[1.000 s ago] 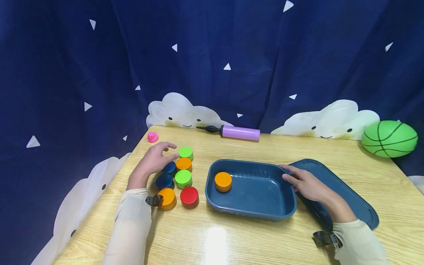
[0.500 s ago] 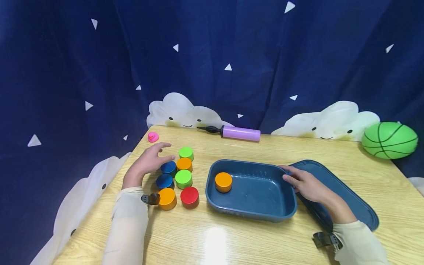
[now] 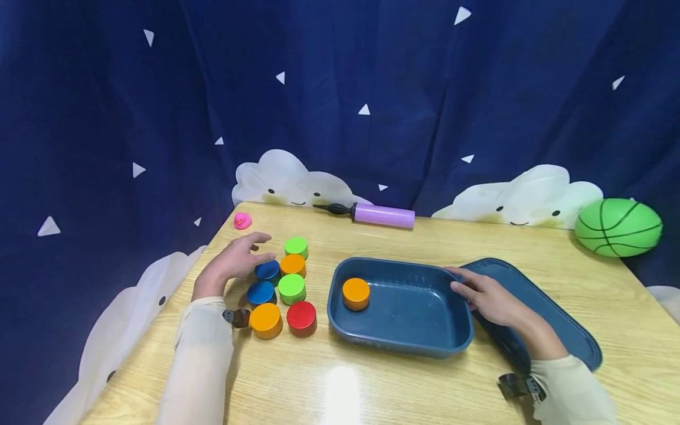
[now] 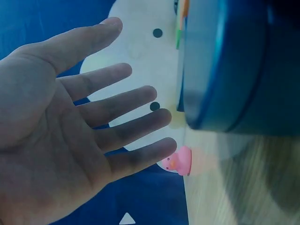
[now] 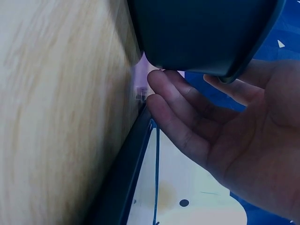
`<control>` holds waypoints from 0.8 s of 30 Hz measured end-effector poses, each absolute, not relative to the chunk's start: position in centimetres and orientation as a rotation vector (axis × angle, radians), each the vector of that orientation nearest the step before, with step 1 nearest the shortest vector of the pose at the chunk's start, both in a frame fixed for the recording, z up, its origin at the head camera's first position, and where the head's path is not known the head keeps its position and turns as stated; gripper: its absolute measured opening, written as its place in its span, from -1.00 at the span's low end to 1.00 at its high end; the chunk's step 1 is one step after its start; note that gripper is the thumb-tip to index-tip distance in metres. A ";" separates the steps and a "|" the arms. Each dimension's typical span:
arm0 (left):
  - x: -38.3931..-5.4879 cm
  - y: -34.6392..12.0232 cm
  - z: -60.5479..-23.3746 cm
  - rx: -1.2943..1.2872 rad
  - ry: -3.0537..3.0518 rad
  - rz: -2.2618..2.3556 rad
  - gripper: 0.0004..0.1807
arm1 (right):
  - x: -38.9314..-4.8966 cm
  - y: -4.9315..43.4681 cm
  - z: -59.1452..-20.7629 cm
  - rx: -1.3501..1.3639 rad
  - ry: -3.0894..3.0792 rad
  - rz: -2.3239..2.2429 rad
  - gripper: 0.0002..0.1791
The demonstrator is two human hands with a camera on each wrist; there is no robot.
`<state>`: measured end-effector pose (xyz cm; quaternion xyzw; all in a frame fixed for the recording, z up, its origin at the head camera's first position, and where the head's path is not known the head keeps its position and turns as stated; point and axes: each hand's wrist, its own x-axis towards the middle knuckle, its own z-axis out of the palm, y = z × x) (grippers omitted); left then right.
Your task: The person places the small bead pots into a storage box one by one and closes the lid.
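My left hand [image 3: 234,261] hovers beside the upper blue round block [image 3: 267,270], fingers spread and holding nothing. In the left wrist view a blue round block [image 4: 243,70] looms close to the camera, apart from the fingertips. Another blue block [image 3: 261,292] lies nearer me, alongside green [image 3: 292,288], orange [image 3: 293,265] and red [image 3: 301,317] ones. My right hand [image 3: 491,300] holds the right end of a dark blue box [image 3: 409,319], thumb over its rim and fingers along the outer wall [image 5: 206,37]. One orange block [image 3: 356,293] sits inside the box, toward its left end.
A dark blue lid [image 3: 552,313] lies right of the box, partly under my right arm. Farther back are a purple hand pump [image 3: 383,215], a pink toy duck [image 3: 242,221] and a green ball [image 3: 618,227]. A patterned blue curtain [image 3: 340,106] hangs behind the table.
My left hand has drawn back a little to the left, away from the green and orange blocks. The right hand stays on the box's end, and the blocks lie as before.
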<state>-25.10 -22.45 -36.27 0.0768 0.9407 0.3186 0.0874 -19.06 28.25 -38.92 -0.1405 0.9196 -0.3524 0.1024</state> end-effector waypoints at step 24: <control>-28.8 -19.2 -38.6 0.362 2.762 0.919 -0.21 | -18.9 28.0 -38.9 -0.405 2.717 -1.054 -0.42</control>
